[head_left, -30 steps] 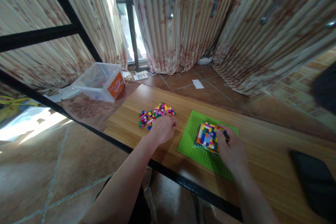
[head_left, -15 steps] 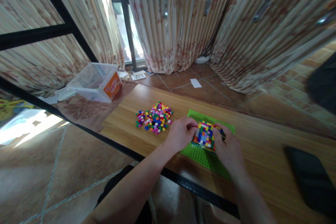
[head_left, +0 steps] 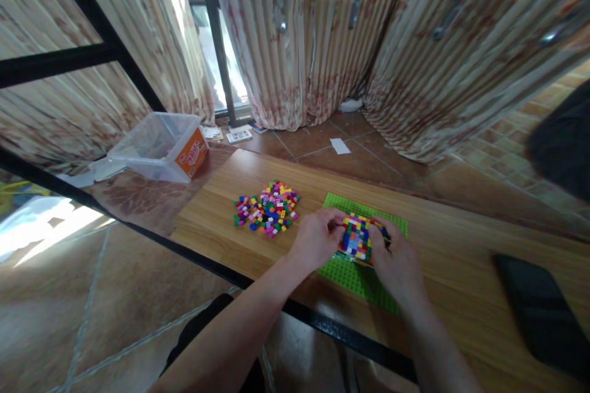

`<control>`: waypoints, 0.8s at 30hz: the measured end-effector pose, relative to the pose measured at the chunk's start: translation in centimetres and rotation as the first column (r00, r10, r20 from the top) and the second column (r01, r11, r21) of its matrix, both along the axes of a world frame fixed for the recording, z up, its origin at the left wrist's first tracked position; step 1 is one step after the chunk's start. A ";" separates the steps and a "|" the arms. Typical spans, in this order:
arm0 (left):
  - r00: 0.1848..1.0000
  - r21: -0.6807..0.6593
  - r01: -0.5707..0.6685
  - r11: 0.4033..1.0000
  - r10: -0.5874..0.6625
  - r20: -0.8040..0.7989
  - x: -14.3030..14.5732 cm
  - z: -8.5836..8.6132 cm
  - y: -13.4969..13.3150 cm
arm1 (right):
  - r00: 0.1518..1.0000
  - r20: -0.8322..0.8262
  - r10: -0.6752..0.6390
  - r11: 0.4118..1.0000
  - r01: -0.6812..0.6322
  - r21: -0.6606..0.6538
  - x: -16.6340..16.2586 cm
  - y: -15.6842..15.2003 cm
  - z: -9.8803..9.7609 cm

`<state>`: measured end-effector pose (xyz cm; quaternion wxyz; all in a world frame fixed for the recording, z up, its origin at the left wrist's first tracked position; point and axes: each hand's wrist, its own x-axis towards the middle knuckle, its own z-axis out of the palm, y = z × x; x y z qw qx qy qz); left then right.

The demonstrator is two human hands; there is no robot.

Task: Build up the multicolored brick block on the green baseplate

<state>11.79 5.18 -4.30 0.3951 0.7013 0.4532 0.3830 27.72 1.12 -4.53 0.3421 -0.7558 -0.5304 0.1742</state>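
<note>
A green studded baseplate (head_left: 364, 276) lies on the wooden table (head_left: 461, 245). On it sits a square block of many-coloured small bricks (head_left: 356, 235). My left hand (head_left: 317, 238) is curled against the block's left edge, fingers pinched at its top corner; whether a brick is in them is hidden. My right hand (head_left: 397, 263) rests on the block's right edge with bent fingers pressing it. A loose pile of coloured bricks (head_left: 267, 208) lies to the left of the baseplate.
A black flat object (head_left: 534, 313) lies on the table at the right. A clear plastic tub with an orange label (head_left: 161, 147) stands on a lower surface at the left. A black metal frame bar (head_left: 221, 264) runs along the table's front edge. Curtains hang behind.
My left hand left the loose brick pile and moved right to the coloured block on the baseplate. My right hand stayed on the block's right edge.
</note>
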 end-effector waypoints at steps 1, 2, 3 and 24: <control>1.000 -0.002 0.004 1.000 -0.004 0.000 0.0 0.0 0.0 | 1.000 0.002 -0.002 1.000 0.002 -0.003 0.0 0.0 0.0; 1.000 -0.002 0.007 1.000 -0.007 -0.003 0.0 0.0 0.0 | 1.000 0.005 -0.002 1.000 0.002 -0.004 0.0 0.0 0.1; 1.000 -0.003 0.011 1.000 -0.011 -0.007 0.0 -0.1 0.0 | 1.000 0.008 0.001 1.000 -0.001 -0.002 0.0 0.0 0.1; 0.997 -0.017 -0.020 1.000 0.019 -0.074 0.0 0.0 0.1 | 1.000 -0.016 0.012 1.000 -0.012 0.015 0.0 0.0 -0.1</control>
